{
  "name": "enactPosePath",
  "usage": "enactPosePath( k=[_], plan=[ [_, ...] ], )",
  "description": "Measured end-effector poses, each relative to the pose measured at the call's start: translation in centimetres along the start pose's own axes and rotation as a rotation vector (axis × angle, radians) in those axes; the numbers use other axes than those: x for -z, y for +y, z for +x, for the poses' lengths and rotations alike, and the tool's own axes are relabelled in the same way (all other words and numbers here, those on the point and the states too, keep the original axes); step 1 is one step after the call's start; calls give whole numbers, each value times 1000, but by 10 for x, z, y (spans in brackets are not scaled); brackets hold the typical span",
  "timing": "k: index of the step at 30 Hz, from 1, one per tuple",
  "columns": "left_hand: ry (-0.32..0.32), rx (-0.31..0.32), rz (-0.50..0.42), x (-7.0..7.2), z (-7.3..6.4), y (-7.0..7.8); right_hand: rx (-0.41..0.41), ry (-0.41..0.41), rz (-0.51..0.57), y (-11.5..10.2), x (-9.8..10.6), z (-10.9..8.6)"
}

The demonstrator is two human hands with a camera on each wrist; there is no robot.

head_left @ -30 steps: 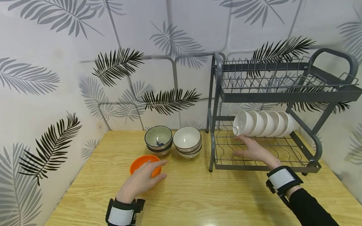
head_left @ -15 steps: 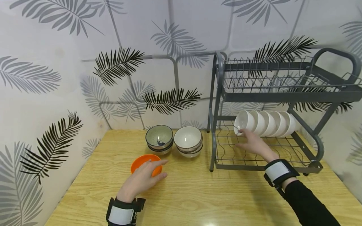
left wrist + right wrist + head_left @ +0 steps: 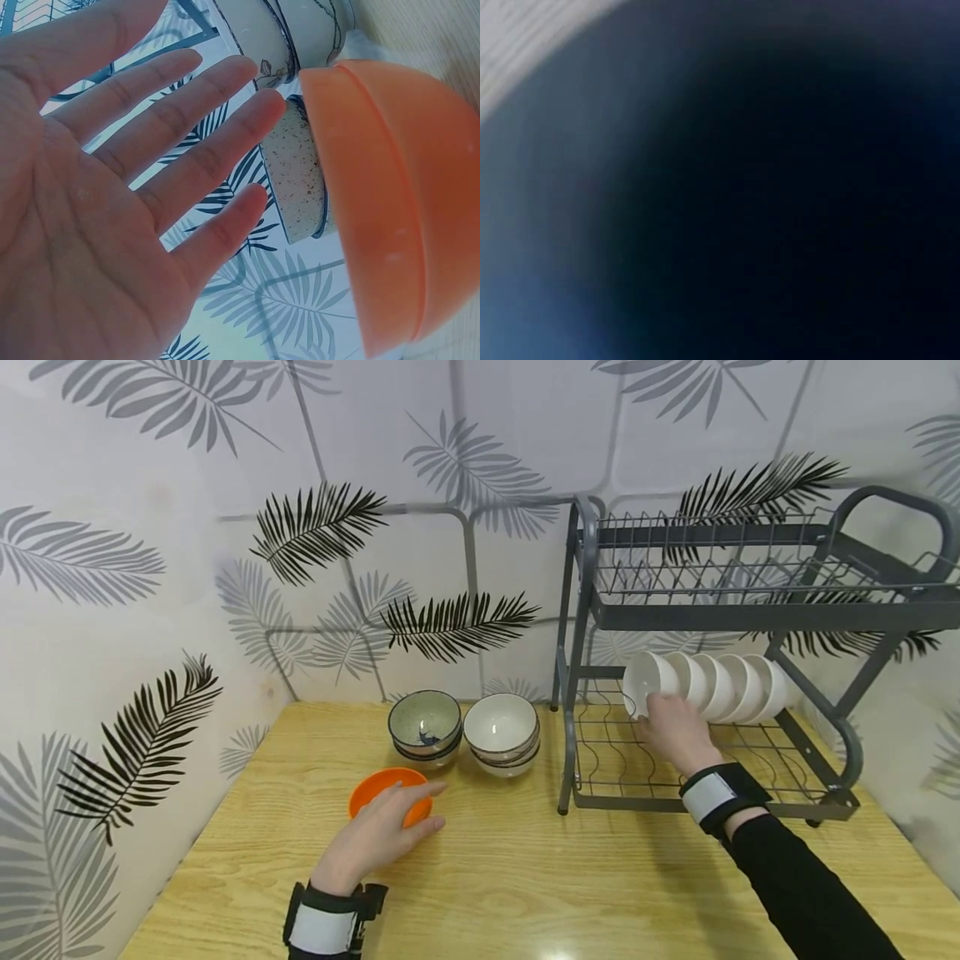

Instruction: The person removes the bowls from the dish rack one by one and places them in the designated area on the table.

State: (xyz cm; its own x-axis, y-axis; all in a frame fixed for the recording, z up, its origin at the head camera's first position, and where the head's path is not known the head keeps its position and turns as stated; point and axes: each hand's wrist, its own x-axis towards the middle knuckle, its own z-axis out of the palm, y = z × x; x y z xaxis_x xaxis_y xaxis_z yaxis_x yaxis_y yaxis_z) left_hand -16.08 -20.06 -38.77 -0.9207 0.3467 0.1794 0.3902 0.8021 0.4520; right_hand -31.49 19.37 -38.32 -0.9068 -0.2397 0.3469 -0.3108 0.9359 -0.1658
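Observation:
My right hand [image 3: 677,731] reaches into the rack's lower tier and pinches the near lower rim of the leftmost white bowl [image 3: 642,677]. That bowl stands on its side at the front of a row of similar white bowls [image 3: 738,689]. The right wrist view is almost wholly dark and blurred. My left hand [image 3: 375,839] hovers beside an orange bowl [image 3: 370,789] on the table, partly covering it in the head view. In the left wrist view the palm faces the camera, fingers spread and holding nothing, with the orange bowl [image 3: 405,210] just beyond the fingertips.
Behind the orange bowl stand a stack of greenish bowls [image 3: 425,722] and a stack of cream bowls [image 3: 501,727], side by side near the wall. The two-tier grey dish rack [image 3: 750,617] fills the right; its upper tier overhangs the white bowls. The wooden table [image 3: 487,877] spreads in front.
My right hand has moved up to the leftmost white bowl, and its spread thumb and fingers have closed in at the rim. My left hand has stayed beside the orange bowl.

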Motion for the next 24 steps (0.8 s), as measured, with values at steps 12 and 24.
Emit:
enactPosePath(
  k=[12, 24],
  plan=[
    [-3, 13, 1, 1, 0, 1, 154, 139, -198, 14, 3, 6],
    [10, 14, 14, 0, 0, 2, 131, 161, -161, 11, 26, 9]
  ],
)
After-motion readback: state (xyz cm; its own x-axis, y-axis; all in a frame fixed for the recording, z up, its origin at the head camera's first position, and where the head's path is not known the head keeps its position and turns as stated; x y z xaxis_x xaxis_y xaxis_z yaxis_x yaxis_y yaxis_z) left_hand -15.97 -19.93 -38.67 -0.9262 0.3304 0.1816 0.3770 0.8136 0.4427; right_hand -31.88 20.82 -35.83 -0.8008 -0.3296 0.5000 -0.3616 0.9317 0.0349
